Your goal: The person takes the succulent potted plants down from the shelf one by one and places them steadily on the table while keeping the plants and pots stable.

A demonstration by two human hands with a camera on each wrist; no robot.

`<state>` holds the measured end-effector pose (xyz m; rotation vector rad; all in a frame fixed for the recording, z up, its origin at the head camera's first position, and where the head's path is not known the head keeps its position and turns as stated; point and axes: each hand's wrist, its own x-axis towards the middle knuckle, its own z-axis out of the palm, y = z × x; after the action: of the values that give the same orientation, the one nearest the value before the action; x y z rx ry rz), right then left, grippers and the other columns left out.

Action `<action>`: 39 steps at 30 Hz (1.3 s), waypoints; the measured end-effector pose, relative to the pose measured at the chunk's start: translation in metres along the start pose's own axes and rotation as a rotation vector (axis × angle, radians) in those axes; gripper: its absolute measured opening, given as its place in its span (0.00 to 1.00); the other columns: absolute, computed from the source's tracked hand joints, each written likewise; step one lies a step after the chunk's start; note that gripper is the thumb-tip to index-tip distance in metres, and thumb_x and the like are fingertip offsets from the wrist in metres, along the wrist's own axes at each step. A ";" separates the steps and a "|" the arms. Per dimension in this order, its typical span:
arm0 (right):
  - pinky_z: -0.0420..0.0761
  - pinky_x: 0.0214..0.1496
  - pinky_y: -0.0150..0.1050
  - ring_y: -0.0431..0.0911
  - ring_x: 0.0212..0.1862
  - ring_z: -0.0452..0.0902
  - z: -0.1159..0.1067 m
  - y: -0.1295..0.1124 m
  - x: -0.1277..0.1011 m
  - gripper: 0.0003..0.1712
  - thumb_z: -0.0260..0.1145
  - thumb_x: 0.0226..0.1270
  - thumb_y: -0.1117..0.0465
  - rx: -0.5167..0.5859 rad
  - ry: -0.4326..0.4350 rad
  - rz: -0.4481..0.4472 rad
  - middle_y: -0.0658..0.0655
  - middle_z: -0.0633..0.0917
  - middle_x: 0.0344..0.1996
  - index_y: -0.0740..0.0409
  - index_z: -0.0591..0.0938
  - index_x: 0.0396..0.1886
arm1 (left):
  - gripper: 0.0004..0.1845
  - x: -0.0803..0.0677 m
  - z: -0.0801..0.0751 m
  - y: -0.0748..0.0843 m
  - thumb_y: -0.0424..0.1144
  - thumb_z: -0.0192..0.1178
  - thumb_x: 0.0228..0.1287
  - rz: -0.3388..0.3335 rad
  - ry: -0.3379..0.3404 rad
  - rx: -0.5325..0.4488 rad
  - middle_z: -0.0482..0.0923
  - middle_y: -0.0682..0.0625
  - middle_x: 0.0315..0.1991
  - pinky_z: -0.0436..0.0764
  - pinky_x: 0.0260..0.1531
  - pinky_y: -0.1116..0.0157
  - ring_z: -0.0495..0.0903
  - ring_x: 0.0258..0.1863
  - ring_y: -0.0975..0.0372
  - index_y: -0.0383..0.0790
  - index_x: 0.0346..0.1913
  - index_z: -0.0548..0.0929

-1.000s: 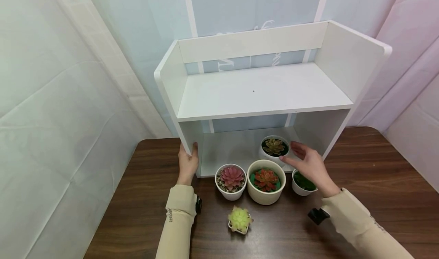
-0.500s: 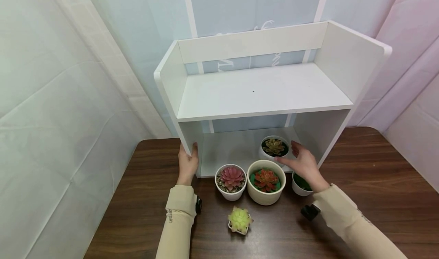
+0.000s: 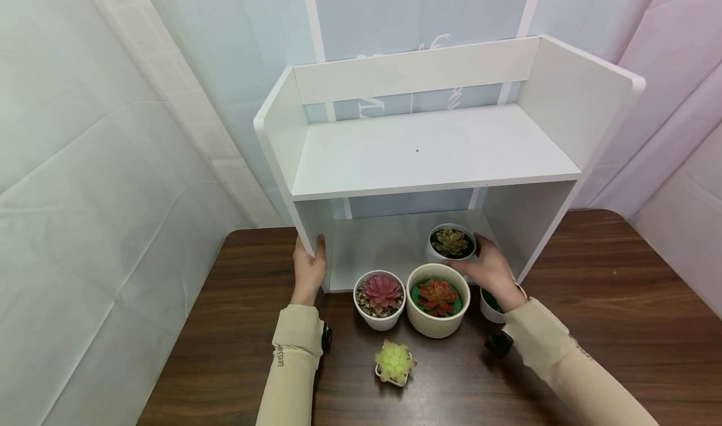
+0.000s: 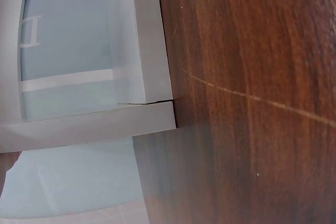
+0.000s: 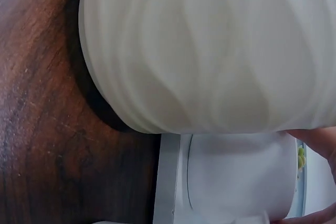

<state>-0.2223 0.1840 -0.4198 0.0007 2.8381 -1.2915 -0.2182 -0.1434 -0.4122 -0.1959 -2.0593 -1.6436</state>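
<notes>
My left hand (image 3: 309, 272) grips the left side panel (image 3: 316, 225) of a white two-tier shelf, thumb on the inner face and fingers behind. On the lower board, toward the right, stands a white pot (image 5: 241, 177) with a yellow-green succulent (image 3: 451, 241). My right hand (image 3: 491, 272) holds this pot between thumb and fingers from its right front. Just before it, a larger cream pot (image 3: 434, 322) with a red succulent stands on the table and fills most of the right wrist view. Part of a green plant's small white pot (image 3: 492, 313) is hidden below my right wrist.
A white pot (image 3: 383, 322) with a pink succulent stands left of the cream pot. Nearer me is a small lime-green succulent (image 3: 395, 361) in a white pot. The upper board (image 3: 417, 156) spans above the lower compartment. Brown wood table (image 3: 225, 326) extends on both sides.
My right hand has moved left and closed in around the white pot with the yellow-green succulent. The pot shows no clear shift. My left hand has stayed on the side panel.
</notes>
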 end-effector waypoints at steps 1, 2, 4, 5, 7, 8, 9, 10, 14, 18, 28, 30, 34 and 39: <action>0.69 0.60 0.60 0.68 0.62 0.66 0.001 0.000 0.000 0.54 0.73 0.54 0.48 -0.002 0.011 -0.012 0.77 0.69 0.61 0.76 0.58 0.69 | 0.22 0.000 0.000 0.000 0.25 0.46 0.71 -0.003 0.000 0.000 0.67 0.26 0.60 0.67 0.59 0.39 0.66 0.62 0.34 0.22 0.65 0.60; 0.69 0.59 0.60 0.67 0.61 0.67 0.001 0.001 0.001 0.53 0.74 0.54 0.48 -0.006 0.022 -0.023 0.76 0.71 0.60 0.76 0.61 0.67 | 0.22 0.000 0.000 0.000 0.25 0.46 0.71 -0.004 0.000 0.001 0.67 0.26 0.60 0.67 0.59 0.39 0.66 0.62 0.34 0.22 0.65 0.60; 0.70 0.58 0.60 0.67 0.59 0.69 0.002 0.001 0.001 0.50 0.74 0.53 0.47 -0.017 0.042 -0.044 0.75 0.73 0.57 0.74 0.65 0.65 | 0.22 0.000 0.000 0.001 0.25 0.46 0.71 -0.008 0.000 0.004 0.67 0.26 0.60 0.67 0.59 0.39 0.67 0.62 0.34 0.22 0.65 0.60; 0.71 0.58 0.59 0.66 0.58 0.70 0.003 0.001 0.002 0.48 0.75 0.52 0.47 -0.019 0.050 -0.054 0.74 0.75 0.56 0.74 0.67 0.63 | 0.22 0.000 0.000 0.000 0.25 0.46 0.71 -0.009 0.000 0.005 0.67 0.26 0.60 0.67 0.59 0.39 0.67 0.62 0.35 0.22 0.65 0.61; 0.72 0.56 0.59 0.65 0.56 0.72 0.003 0.001 0.002 0.46 0.75 0.52 0.46 -0.029 0.062 -0.068 0.73 0.76 0.54 0.72 0.69 0.61 | 0.22 0.000 0.000 0.000 0.25 0.46 0.71 -0.013 -0.002 0.004 0.67 0.27 0.60 0.67 0.59 0.39 0.67 0.62 0.36 0.23 0.66 0.61; 0.72 0.56 0.59 0.65 0.56 0.72 0.004 0.000 0.003 0.46 0.75 0.51 0.46 -0.035 0.067 -0.070 0.73 0.76 0.54 0.72 0.69 0.61 | 0.22 0.000 0.000 0.000 0.25 0.46 0.71 -0.016 -0.003 0.004 0.67 0.27 0.60 0.67 0.59 0.39 0.67 0.62 0.36 0.23 0.66 0.61; 0.72 0.56 0.59 0.66 0.55 0.73 0.004 0.000 0.003 0.46 0.75 0.51 0.47 -0.039 0.070 -0.072 0.74 0.76 0.53 0.72 0.69 0.61 | 0.22 0.000 0.000 0.000 0.25 0.46 0.71 -0.018 -0.003 0.004 0.67 0.28 0.60 0.67 0.59 0.40 0.67 0.62 0.37 0.24 0.66 0.61; 0.72 0.56 0.59 0.66 0.55 0.73 0.004 0.000 0.004 0.47 0.75 0.51 0.47 -0.046 0.073 -0.074 0.74 0.76 0.53 0.73 0.68 0.61 | 0.22 0.000 0.000 0.000 0.25 0.46 0.71 -0.019 -0.004 0.003 0.67 0.28 0.60 0.67 0.60 0.40 0.67 0.62 0.37 0.24 0.66 0.61; 0.71 0.57 0.60 0.67 0.56 0.72 0.005 -0.001 0.005 0.48 0.75 0.51 0.49 -0.058 0.075 -0.066 0.75 0.75 0.54 0.74 0.67 0.62 | 0.23 0.000 0.000 -0.001 0.25 0.46 0.71 -0.017 -0.007 -0.005 0.67 0.28 0.60 0.66 0.60 0.39 0.66 0.63 0.36 0.25 0.66 0.60; 0.72 0.56 0.60 0.67 0.55 0.72 0.005 -0.001 0.006 0.49 0.75 0.50 0.48 -0.075 0.072 -0.047 0.75 0.74 0.54 0.76 0.66 0.62 | 0.23 0.000 0.000 -0.001 0.26 0.46 0.71 -0.015 -0.010 0.000 0.67 0.28 0.60 0.67 0.60 0.40 0.67 0.63 0.38 0.25 0.66 0.60; 0.72 0.56 0.59 0.67 0.55 0.72 0.005 -0.004 0.006 0.51 0.76 0.50 0.47 -0.081 0.063 0.002 0.76 0.74 0.54 0.77 0.65 0.62 | 0.23 0.000 0.000 -0.001 0.26 0.46 0.71 -0.022 -0.010 0.000 0.66 0.27 0.61 0.66 0.60 0.40 0.67 0.63 0.38 0.25 0.67 0.60; 0.72 0.56 0.59 0.67 0.55 0.71 0.004 -0.005 0.005 0.51 0.75 0.50 0.47 -0.079 0.061 0.011 0.76 0.73 0.55 0.77 0.64 0.63 | 0.23 0.000 0.000 -0.001 0.25 0.46 0.71 -0.020 -0.009 -0.001 0.67 0.27 0.61 0.66 0.60 0.40 0.66 0.63 0.38 0.25 0.67 0.60; 0.72 0.56 0.60 0.67 0.56 0.70 0.004 -0.007 0.004 0.51 0.75 0.50 0.46 -0.079 0.059 0.025 0.76 0.73 0.56 0.76 0.64 0.64 | 0.23 0.000 0.000 0.000 0.25 0.46 0.71 -0.010 -0.008 -0.003 0.67 0.28 0.61 0.66 0.61 0.41 0.66 0.63 0.38 0.24 0.67 0.60; 0.71 0.57 0.60 0.67 0.58 0.69 0.002 -0.008 0.002 0.53 0.74 0.51 0.45 -0.062 0.047 0.051 0.75 0.71 0.58 0.74 0.62 0.66 | 0.23 -0.001 0.000 0.001 0.26 0.46 0.71 -0.020 -0.007 0.004 0.67 0.28 0.61 0.66 0.61 0.41 0.66 0.63 0.39 0.25 0.67 0.60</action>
<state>-0.2244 0.1774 -0.4152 0.1032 2.8962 -1.2092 -0.2171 -0.1432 -0.4114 -0.1801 -2.0757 -1.6533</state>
